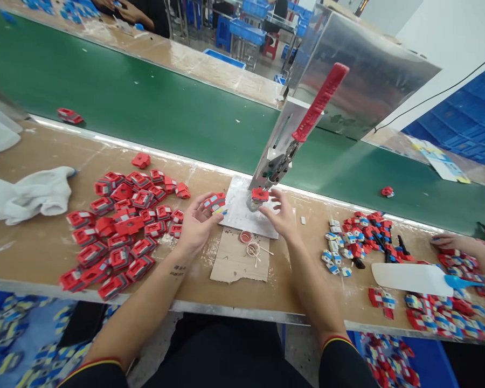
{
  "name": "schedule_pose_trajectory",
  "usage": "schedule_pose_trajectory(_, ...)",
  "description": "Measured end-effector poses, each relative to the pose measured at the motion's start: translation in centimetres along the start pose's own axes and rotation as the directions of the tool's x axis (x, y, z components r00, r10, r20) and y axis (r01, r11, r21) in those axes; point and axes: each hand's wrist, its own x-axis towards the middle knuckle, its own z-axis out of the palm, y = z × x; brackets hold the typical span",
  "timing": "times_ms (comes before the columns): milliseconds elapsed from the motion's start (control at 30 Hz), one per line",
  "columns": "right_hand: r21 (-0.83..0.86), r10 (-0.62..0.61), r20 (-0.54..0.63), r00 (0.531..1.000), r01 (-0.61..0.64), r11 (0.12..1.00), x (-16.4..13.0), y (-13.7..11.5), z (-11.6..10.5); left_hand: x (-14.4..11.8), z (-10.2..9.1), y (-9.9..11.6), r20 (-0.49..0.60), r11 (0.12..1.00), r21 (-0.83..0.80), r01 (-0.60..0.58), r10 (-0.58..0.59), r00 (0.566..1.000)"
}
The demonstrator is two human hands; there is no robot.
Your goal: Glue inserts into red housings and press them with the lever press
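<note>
Between the thumb and fingers of my left hand is a red toy car body with light blue windows, held left of the press. My right hand has its fingers apart beside a red plastic toy part. That part sits on the small metal fixture under the hand press, whose red handle points up. I cannot tell whether my right fingertips touch it. A white base plate lies beneath the fixture.
Red car bodies are heaped at left beside a white cloth. Cardboard in front carries small round dishes and cotton swabs. Assembled toy pieces and another person's hand are at right. A green belt runs behind.
</note>
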Motion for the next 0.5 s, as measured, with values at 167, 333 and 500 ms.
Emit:
schedule_pose_trajectory(167, 0.079, 0.051, 0.14, 0.989, -0.063, 0.995, 1.6, 1.5, 1.2, 0.9, 0.9, 0.5, 0.117, 0.992, 0.121, -0.047, 0.032, 0.993)
schedule_pose_trajectory(333, -0.029, 0.14, 0.088, 0.986, -0.138, 0.99, 3.8, 3.7, -6.5, 2.7, 1.6, 0.5, 0.18, 0.978, 0.19, -0.082, 0.047, 0.982)
schedule_pose_trajectory(500, -0.286, 0.24, -0.043, 0.97, -0.242, 0.927, 11.3, 6.5, -10.2, 5.8, 3.7, -0.3, 0.311, 0.9, 0.409, -0.148, 0.015, 0.95)
